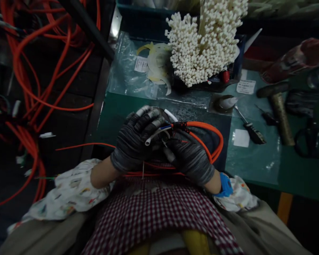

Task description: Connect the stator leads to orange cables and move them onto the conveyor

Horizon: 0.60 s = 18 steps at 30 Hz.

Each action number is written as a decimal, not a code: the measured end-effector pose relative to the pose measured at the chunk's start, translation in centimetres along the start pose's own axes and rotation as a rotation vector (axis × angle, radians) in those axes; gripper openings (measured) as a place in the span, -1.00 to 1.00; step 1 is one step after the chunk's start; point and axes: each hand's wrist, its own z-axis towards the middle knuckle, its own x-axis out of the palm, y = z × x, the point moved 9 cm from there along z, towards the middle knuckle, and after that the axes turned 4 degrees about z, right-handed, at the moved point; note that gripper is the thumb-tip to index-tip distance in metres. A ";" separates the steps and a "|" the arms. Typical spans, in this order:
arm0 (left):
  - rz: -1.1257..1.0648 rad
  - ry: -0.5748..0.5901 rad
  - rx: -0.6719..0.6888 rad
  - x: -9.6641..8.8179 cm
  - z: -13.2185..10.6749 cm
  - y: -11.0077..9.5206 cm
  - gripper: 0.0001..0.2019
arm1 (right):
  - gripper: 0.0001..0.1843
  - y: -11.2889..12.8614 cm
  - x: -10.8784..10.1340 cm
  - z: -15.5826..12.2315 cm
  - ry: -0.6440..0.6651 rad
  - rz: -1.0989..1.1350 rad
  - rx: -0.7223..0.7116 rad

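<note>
Head view, nearest first: a red-and-white checked apron covers the person's lap, and floral sleeve covers sit on both forearms. A blue wrist strap circles the right wrist. Both hands wear dark grey knit gloves and are close together, gripping the same bundle above the lap. White tape wraps the fingertips of the left hand. The right hand closes on the orange cable, which loops forward and back, with a further length running beneath the hands. A black braided sleeve covers the cable's end, where thin blue and white wires emerge. A short white corrugated tube pokes out beside the left fingers.

Beyond the hands lies a green work mat. On it, to the right, rest a screwdriver, a claw-less hammer with a wrapped handle, and black scissors. Farther ahead, a plastic bag holds curved pale strips, beside a dense bunch of white cable ties. To the left, many orange cables hang in loops.
</note>
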 end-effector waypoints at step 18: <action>0.244 0.149 0.036 2.4 1.9 -2.9 -0.50 | -0.73 -1.3 -0.3 -2.5 -0.306 -0.002 -0.137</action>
